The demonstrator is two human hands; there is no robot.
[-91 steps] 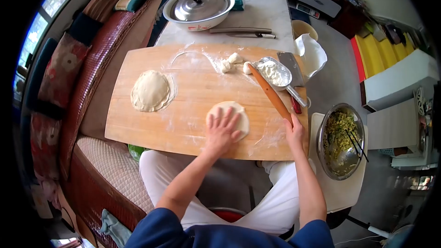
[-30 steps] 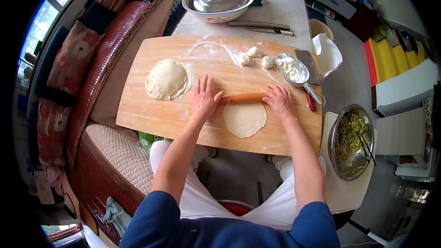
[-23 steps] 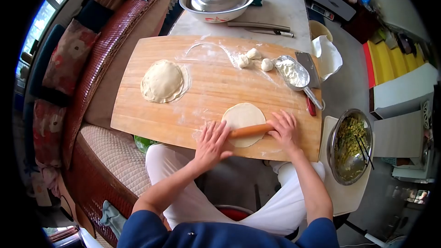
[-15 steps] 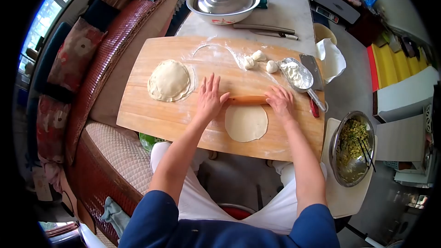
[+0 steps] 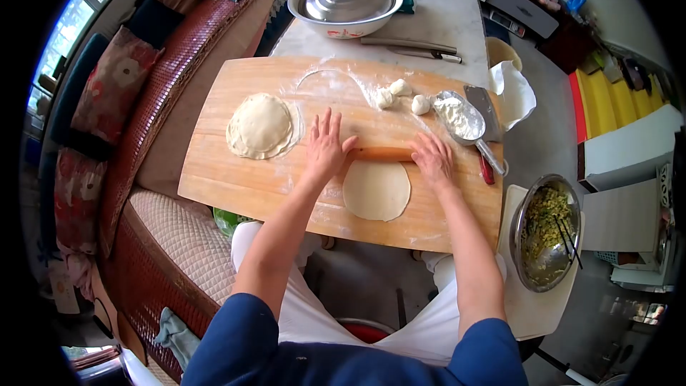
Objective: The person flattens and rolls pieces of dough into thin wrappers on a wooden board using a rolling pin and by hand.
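A wooden rolling pin (image 5: 384,154) lies crosswise at the far edge of a thin round dough sheet (image 5: 376,191). My left hand (image 5: 327,149) rests over the pin's left end, fingers stretched forward and thumb out to the side. Over the right end lies my right hand (image 5: 433,159), its fingers extended and a little apart. Both hands press from above rather than wrap around the pin, and its ends are hidden under them. To the left, a stack of rolled dough rounds (image 5: 260,126) sits on the floured wooden board (image 5: 207,164).
Several small dough balls (image 5: 400,88), a metal scoop of flour (image 5: 461,116) and a cleaver (image 5: 484,111) lie at the board's right rear. A lidded basin (image 5: 346,1) and knife (image 5: 426,53) stand behind. At right is a bowl of chopped filling (image 5: 549,232) with chopsticks.
The dough sheet sits slightly farther left relative to my hands and the pin. Both hands stay on the pin with little movement. The whole view has shifted slightly.
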